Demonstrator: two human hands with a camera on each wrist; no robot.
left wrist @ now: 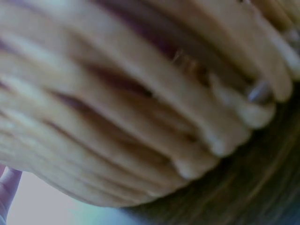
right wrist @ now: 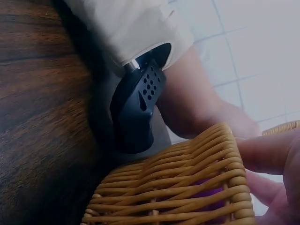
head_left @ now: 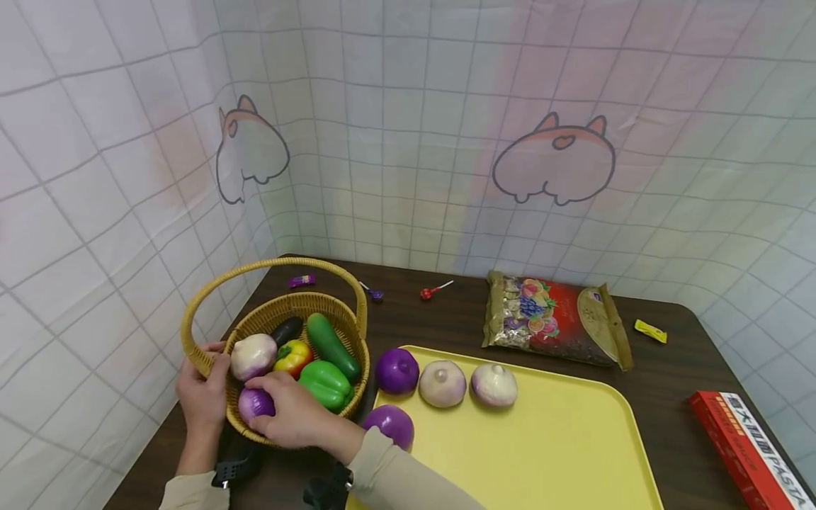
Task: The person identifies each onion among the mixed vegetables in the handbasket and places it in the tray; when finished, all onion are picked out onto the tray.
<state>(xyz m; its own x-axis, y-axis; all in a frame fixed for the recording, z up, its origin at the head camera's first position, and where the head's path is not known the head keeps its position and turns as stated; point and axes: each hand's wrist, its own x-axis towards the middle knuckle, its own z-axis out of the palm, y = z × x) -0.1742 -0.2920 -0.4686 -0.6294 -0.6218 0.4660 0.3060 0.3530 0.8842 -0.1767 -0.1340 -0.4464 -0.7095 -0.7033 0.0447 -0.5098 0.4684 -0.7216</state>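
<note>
A wicker basket (head_left: 290, 312) stood at the left end of the dark wooden worktop (head_left: 446, 319), and both hands were at its near side. The left hand (head_left: 202, 397) gripped the basket's outer rim where the handle joins, thumb hooked over the edge and fingers curled round the weave. The right hand (head_left: 295, 414) reached over the near rim and lay curled on a purple onion (head_left: 255, 404) inside the basket, fingers wrapped over its top and right side. In the right wrist view the same onion showed as a purple patch through the basket's woven wall (right wrist: 206, 187), with the fingers (right wrist: 269, 152) just above the rim.

The purple onion sat in the basket's near-left corner, directly under the right hand and just beside the left hand. Behind it lay a pale onion (head_left: 253, 356), a yellow-red pepper (head_left: 293, 356), a green pepper (head_left: 326, 384), a cucumber (head_left: 331, 345) and a dark eggplant (head_left: 287, 329).

Right of the basket lay a yellow tray (head_left: 561, 439) carrying two purple onions (head_left: 397, 370) (head_left: 390, 425) and two pale ones (head_left: 443, 383) (head_left: 494, 384). Further back rested a snack bag (head_left: 551, 319), with a red pasta box (head_left: 742, 446) at the right edge.
</note>
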